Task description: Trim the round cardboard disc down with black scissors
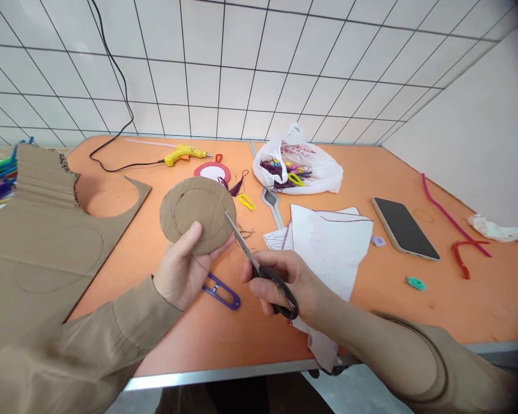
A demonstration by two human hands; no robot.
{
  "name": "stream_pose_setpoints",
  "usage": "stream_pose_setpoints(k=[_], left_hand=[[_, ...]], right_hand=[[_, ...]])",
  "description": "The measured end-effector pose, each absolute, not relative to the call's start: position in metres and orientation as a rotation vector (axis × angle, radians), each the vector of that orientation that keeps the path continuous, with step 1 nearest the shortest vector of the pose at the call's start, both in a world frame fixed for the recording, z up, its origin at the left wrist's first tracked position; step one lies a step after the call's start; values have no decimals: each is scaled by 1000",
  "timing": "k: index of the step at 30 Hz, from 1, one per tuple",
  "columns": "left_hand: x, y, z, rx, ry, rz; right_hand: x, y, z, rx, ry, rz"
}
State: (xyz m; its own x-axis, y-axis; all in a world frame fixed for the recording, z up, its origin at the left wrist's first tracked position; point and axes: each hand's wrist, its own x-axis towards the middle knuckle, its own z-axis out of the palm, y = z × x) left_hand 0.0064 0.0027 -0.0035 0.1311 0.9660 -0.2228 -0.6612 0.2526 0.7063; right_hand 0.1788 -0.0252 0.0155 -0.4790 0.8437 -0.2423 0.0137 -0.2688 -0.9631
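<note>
Left grip [182, 276] grasping round brown cardboard disc [202, 210], thumb on face, fingers behind; inner circle drawn on it. Right grip [304, 279] closed round black-handled metal scissors [262, 271], tip overlapping disc's right side; contact unclear. Elongated purple plastic piece [214, 289] lies below disc, partly behind left hand. Pink-rimmed white round piece [227, 171] sits just beyond, partly covered by disc. White stitched cloth [334, 247] extends under right forearm on orange tabletop [190, 345]. Farther out: yellow glue gun [182, 154], white plastic bag [323, 172], large brown cardboard sheet [38, 236] left, dark-screened phone [404, 227] right.
</note>
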Motion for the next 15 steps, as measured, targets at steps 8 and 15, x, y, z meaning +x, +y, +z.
stream_pose_setpoints(k=[8, 15], left_hand=[[6, 5, -5, 471, 669, 1236], [7, 5, -3, 413, 643, 1241]], right_hand=[[185, -26, 14, -926, -1372, 1850], [186, -26, 15, -998, -1385, 1857]])
